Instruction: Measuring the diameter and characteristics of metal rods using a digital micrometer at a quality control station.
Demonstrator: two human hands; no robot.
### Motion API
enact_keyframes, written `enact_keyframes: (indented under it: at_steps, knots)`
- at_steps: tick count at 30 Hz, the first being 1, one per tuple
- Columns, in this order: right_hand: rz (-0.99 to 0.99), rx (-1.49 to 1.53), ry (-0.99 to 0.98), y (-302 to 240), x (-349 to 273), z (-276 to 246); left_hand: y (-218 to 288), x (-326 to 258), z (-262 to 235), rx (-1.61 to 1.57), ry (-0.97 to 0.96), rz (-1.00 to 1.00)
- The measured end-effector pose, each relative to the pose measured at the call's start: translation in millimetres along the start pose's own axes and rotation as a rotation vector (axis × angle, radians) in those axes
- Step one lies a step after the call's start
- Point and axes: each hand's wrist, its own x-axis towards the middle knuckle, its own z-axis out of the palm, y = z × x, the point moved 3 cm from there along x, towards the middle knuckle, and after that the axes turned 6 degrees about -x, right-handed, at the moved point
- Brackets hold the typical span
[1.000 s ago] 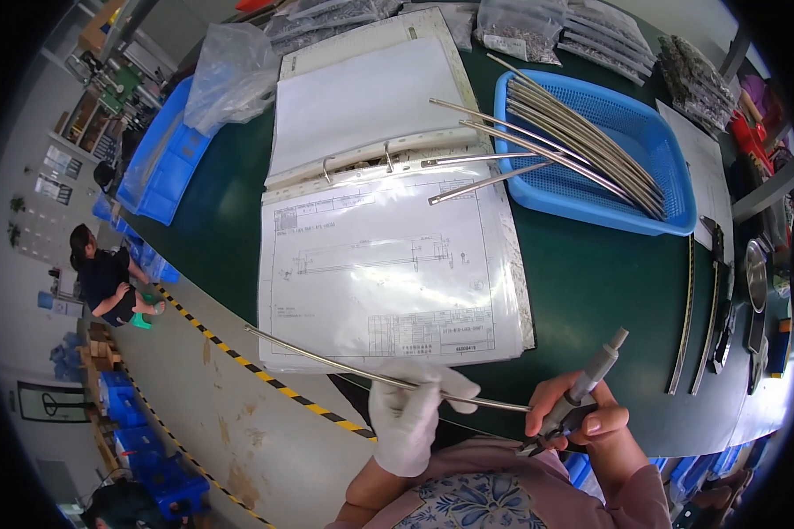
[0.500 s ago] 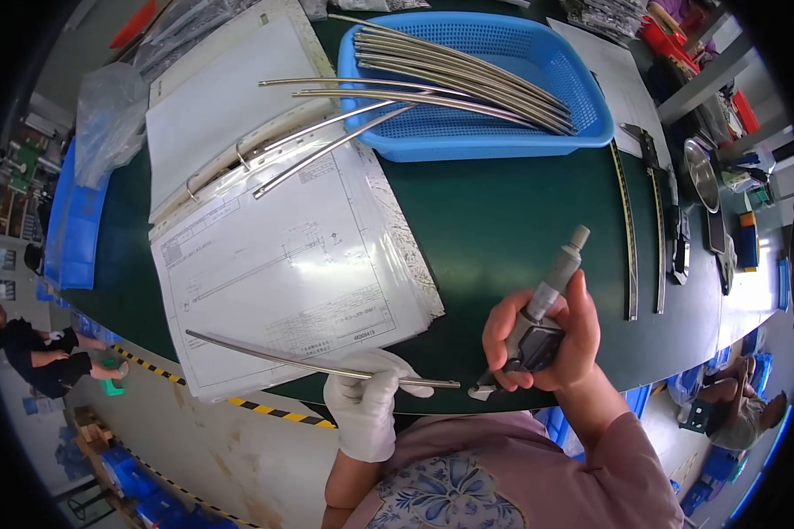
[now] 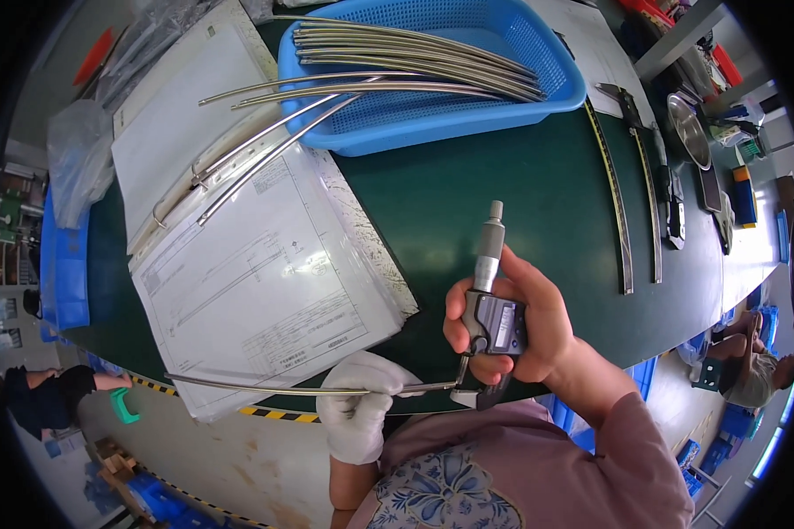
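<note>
My left hand (image 3: 359, 407), in a white glove, is closed around a thin metal rod (image 3: 265, 388) near the table's front edge. The rod lies nearly level, its long end out to the left. My bare right hand (image 3: 525, 326) grips a digital micrometer (image 3: 496, 322), its thimble pointing up and its frame down. The rod's right end is at the micrometer's jaws; whether both jaws touch it I cannot tell. Under the rod's left part lies an open binder (image 3: 265, 282) with a drawing in a clear sleeve.
A blue plastic basket (image 3: 432, 132) at the back holds several metal rods (image 3: 415, 57), some jutting over the binder. To the right lie a steel rule (image 3: 610, 194), a caliper (image 3: 642, 167) and a metal bowl (image 3: 688, 130). A blue bin (image 3: 64, 264) stands at far left.
The micrometer has turned more upright and moved left, so its jaws now meet the rod's right end. The rod has levelled out. The whole view has shifted a little.
</note>
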Motion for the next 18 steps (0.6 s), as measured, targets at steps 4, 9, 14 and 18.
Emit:
enact_keyframes:
  at_steps: [4, 9, 14, 18]
  knots:
    - [0.046, 0.023, -0.015, 2.1, 1.8, -1.7, 1.1, -1.4, -3.3, 0.016, -0.06, -0.036]
    - [0.121, 0.002, -0.065, 4.0, 2.6, -2.1, 1.5, -2.1, -5.6, -0.119, -0.183, -0.085]
    - [0.185, -0.034, -0.088, 6.5, 3.0, -1.8, -1.0, -0.7, -6.6, -0.122, -0.274, -0.083]
    - [0.199, -0.071, -0.091, 7.2, 2.3, -1.2, -1.1, -0.5, -6.5, -0.083, -0.375, -0.096]
